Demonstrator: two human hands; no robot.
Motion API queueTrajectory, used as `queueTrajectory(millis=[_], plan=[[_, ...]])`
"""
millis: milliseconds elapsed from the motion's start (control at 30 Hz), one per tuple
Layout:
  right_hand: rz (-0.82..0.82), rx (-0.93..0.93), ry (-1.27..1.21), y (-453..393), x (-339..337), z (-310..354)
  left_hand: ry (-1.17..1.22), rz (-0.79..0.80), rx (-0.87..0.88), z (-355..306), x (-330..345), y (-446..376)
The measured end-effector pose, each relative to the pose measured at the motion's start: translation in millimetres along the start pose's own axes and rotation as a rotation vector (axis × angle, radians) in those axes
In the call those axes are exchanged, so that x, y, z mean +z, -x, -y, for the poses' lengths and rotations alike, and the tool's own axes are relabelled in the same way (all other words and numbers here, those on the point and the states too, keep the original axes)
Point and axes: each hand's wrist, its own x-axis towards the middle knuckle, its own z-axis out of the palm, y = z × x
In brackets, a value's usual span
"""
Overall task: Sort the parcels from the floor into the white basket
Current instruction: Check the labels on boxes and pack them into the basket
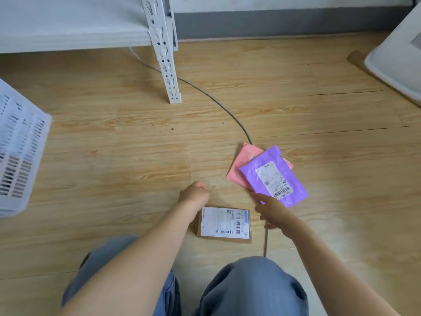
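Observation:
A brown cardboard parcel [224, 224] with a white label lies flat on the wood floor between my hands. A purple mailer bag [274, 175] with a label lies on top of a pink mailer [242, 161] to its right. My left hand [193, 197] hovers just left of the cardboard parcel, fingers loosely curled, holding nothing. My right hand [273, 212] reaches out with straight fingers, its fingertips at the near corner of the purple mailer. The white slotted basket [20, 156] stands at the far left edge.
A white metal shelf leg [168, 71] stands ahead, with a shelf board behind it. A grey cable [218, 104] curves across the floor toward the mailers. A white bin [396, 58] sits at the upper right. My knees in blue jeans fill the bottom.

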Motion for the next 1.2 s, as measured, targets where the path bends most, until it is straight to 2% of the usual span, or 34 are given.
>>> queueTrajectory(millis=[133, 267, 400, 500, 633, 800, 1000, 1200], plan=[[0.099, 0.061, -0.149, -6, 20, -31, -0.018, 0.037, -0.065, 28, 26, -16], [0.24, 0.199, -0.597, -5, 37, -51, 0.072, 0.114, -0.138, 38, 38, -12], [0.257, 0.239, -0.727, -11, 54, -59, 0.126, 0.214, -0.265, 47, 41, -8], [0.215, 0.181, -0.732, -14, 50, -46, 0.099, 0.265, -0.217, 38, 34, -8], [0.072, 0.052, -0.707, 1, 23, -1, 0.032, 0.214, -0.026, 3, 0, 10], [-0.109, 0.032, -0.716, 69, -26, 77, 0.169, 0.262, -0.013, -50, -69, 76], [-0.168, -0.009, -0.906, 187, -74, 163, 0.229, 0.359, 0.0, -119, -160, 179], [-0.155, -0.115, -0.897, 301, -133, 255, 0.212, 0.387, 0.072, -206, -249, 291]])
